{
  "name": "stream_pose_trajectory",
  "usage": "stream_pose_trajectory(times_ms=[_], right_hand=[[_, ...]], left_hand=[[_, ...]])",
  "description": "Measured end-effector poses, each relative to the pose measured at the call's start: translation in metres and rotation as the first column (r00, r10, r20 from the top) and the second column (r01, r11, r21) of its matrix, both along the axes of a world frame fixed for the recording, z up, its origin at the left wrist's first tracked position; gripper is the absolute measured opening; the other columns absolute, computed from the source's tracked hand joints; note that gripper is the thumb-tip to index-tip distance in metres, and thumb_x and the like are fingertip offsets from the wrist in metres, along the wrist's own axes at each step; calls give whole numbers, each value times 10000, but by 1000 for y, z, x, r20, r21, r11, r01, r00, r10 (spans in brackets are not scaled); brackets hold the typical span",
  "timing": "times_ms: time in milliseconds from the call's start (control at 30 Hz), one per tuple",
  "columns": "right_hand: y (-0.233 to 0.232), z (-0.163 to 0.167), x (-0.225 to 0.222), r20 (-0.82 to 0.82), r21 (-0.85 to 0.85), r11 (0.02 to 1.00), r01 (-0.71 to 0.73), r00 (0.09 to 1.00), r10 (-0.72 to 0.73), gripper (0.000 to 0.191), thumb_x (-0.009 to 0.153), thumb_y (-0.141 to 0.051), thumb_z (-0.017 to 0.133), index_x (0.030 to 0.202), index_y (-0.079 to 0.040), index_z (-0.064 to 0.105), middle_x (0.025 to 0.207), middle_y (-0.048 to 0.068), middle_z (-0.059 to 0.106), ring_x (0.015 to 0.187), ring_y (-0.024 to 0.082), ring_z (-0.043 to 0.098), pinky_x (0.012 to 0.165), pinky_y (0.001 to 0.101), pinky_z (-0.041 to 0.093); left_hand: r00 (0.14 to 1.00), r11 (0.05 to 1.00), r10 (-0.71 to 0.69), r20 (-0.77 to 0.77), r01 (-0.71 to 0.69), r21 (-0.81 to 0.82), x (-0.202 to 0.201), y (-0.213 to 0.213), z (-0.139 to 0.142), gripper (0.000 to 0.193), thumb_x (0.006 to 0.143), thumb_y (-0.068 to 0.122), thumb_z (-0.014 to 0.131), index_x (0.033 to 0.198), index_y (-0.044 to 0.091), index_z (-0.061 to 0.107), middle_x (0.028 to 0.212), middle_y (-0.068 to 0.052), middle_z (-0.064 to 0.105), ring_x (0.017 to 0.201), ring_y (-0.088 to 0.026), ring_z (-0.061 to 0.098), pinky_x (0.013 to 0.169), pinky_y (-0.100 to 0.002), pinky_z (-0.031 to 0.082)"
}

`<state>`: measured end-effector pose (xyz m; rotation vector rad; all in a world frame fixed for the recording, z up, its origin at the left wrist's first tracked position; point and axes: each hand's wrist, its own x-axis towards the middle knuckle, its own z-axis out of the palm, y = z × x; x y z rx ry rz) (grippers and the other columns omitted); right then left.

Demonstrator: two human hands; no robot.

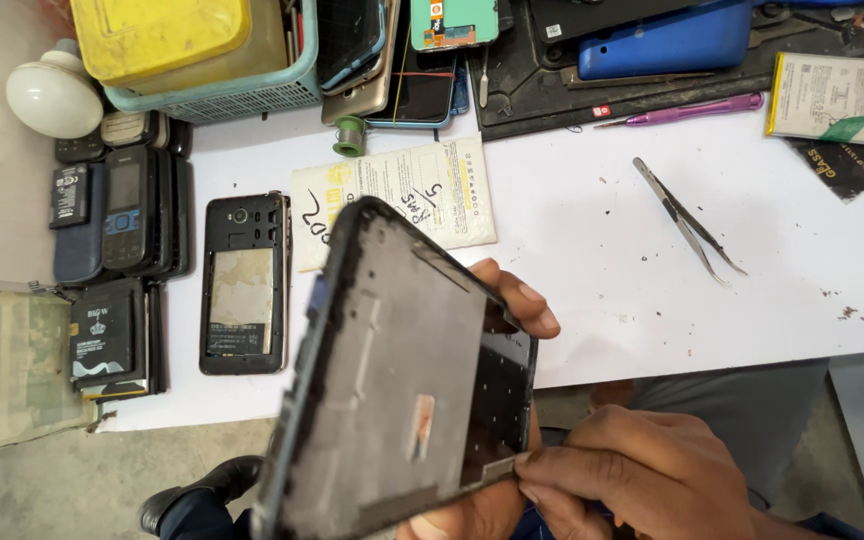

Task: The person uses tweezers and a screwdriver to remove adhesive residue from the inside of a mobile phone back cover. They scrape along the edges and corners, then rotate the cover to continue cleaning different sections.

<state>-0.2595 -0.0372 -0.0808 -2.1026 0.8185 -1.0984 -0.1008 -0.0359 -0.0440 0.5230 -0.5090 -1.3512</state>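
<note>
Frame (392,390) is tilted up by left hand (497,400), fingers curled behind it, so right hand (642,470) can pinch its lower corner.

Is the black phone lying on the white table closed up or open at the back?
Open: the black phone lies with no back cover, its inner plate exposed.

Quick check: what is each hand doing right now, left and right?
Left hand: closed around the dark phone frame, gripping it from behind.
Right hand: fingertips pinched at the frame's lower corner; whether it holds anything small cannot be told.
</note>
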Motion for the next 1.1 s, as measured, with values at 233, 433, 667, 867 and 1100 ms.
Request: stream_pose_trajectory(times_ms=[233,433,667,867,1100], right_hand=[[-14,6,-3,5,178,971,-157,987,158,136,844,-84,809,895,-106,684,734,-12,626,546,45,626,457,251,483],[-14,3,1,103,90,972,-218,972,209,141,830,-24,745,897,-52,624,760,42,619,605,82,676,513,257,542],[-13,0,3,122,38,988,-150,982,145,85,842,-29,711,861,-60,635,755,37,642,587,92,677,508,272,549],[-11,-2,1,131,45,986,-160,980,153,76,866,-34,700,870,-67,631,768,36,638,605,93,684,518,266,546],[-9,-5,6,151,-72,994,-81,984,91,74,864,-28,659,847,-63,596,744,42,596,585,104,609,522,287,505]], left_hand=[[1000,1000,-10,-3,10,12,1,1,1,1053,818,671,751,1466,-79,394,1279,-272,552,1203,-395,574,1102,-564,481],[1000,1000,-22,-6,23,16,0,1,0,1045,820,662,758,1460,-81,398,1276,-275,553,1204,-399,574,1102,-567,484],[1000,999,-26,4,26,20,1,2,3,1034,822,653,766,1452,-83,402,1273,-278,555,1205,-403,575,1101,-570,489],[999,999,-32,16,32,22,2,3,2,1025,824,644,773,1445,-84,405,1270,-282,556,1206,-406,575,1101,-573,492],[998,999,-45,36,44,24,2,3,4,1015,827,635,781,1438,-86,409,1267,-285,558,1207,-410,576,1100,-576,497]])
